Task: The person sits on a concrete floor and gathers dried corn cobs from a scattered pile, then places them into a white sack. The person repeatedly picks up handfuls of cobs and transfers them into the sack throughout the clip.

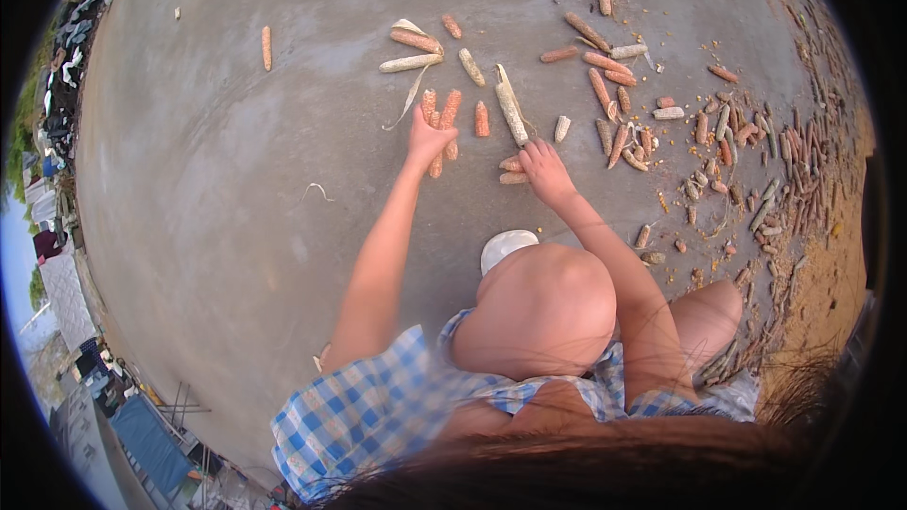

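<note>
My left hand (427,140) is closed around a bunch of several reddish corn cobs (451,110), stripped of most kernels, just above or on the concrete floor. To the right, my right hand (547,171) grips two cobs, a reddish one (510,163) and a paler one (513,178); its fingers hide their right ends. A long pale cob with husk (510,112) lies beyond my right fingertips, almost touching them. Between the hands rests a short red cob (482,118). Another short pale cob (562,129) lies beyond and to the right of my right hand.
Husked cobs (411,62) lie beyond my left hand. On the right, scattered cobs and loose kernels (641,134) lead to a dense band of cobs (815,170) beside yellow grain (829,283). My bent knee (545,304) and white shoe (506,248) are close below my hands.
</note>
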The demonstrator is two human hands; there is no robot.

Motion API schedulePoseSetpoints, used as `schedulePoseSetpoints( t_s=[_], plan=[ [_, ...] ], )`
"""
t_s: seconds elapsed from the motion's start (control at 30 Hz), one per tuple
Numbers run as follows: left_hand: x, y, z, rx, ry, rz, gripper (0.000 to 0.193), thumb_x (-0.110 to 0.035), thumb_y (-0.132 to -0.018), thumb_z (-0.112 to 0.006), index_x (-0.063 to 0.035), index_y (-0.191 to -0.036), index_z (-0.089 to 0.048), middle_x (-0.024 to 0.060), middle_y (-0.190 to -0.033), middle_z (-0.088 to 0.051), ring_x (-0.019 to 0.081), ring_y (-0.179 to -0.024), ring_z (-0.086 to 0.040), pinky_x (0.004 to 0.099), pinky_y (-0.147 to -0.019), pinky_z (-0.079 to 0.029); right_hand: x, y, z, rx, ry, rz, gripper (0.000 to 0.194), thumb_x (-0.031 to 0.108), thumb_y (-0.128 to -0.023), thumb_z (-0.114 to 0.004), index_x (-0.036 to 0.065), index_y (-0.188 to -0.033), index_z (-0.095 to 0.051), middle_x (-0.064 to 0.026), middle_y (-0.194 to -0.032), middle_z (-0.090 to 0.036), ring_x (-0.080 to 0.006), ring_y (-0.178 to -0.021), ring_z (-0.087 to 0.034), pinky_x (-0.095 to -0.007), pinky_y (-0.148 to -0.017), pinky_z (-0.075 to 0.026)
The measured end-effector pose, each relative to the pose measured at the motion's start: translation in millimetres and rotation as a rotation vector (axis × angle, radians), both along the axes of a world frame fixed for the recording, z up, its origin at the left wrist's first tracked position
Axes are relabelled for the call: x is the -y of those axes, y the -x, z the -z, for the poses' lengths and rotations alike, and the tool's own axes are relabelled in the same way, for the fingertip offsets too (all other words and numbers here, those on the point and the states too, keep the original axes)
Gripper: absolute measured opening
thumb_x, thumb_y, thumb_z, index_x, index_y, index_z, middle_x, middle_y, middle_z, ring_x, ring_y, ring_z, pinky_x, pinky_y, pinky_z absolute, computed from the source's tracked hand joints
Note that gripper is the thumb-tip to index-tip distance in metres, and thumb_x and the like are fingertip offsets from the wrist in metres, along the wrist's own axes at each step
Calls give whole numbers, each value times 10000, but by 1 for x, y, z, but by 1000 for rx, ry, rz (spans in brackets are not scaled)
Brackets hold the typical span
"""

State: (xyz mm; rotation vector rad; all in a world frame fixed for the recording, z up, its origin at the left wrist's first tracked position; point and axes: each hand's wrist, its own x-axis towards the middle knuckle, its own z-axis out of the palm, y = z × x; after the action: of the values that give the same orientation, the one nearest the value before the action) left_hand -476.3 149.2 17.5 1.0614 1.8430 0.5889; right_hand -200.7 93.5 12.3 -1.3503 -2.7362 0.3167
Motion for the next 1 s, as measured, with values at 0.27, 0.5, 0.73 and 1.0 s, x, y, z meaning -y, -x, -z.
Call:
schedulePoseSetpoints(
  t_s=[0.27, 0.5, 0.73, 1.0],
  plan=[
    [-21, -90, 23, -78, -90, 114, 878, -236, -619, -817, -42, -1369, -404, 226, -1218, -577, 393, -1141, -572, 449, -987, -472, 2, -20, 16, 20, 124, -21, 161, 96, -808, -598, 88, -955, -532, -82, -970, -541, -275, -983, -543, -401, -859, -444],
    [-24, -116, 15, -267, -36, 295, 849, -190, -641, -826, -146, -1379, -408, 178, -1239, -593, 382, -1130, -576, 469, -946, -493, -33, -38, -14, -282, 489, 161, 388, 80, -673, -729, 60, -988, -504, -138, -992, -571, -355, -989, -575, -449, -844, -477],
    [-46, -54, -15, -316, -277, 248, 756, -128, -688, -805, -171, -1356, -452, 116, -1254, -607, 351, -1181, -566, 449, -942, -503, -74, -8, -5, -443, 401, 517, 357, 114, -711, -736, 28, -964, -499, -178, -989, -582, -406, -961, -581, -484, -810, -479],
    [-196, 79, -24, -612, -430, 1126, 771, -25, -711, -754, -217, -1399, -464, 78, -1273, -596, 314, -1146, -582, 405, -945, -504, -73, 47, 27, -204, 390, 603, 369, 173, -757, -748, 73, -1017, -506, -137, -1022, -629, -349, -987, -621, -464, -820, -533]
  ],
)
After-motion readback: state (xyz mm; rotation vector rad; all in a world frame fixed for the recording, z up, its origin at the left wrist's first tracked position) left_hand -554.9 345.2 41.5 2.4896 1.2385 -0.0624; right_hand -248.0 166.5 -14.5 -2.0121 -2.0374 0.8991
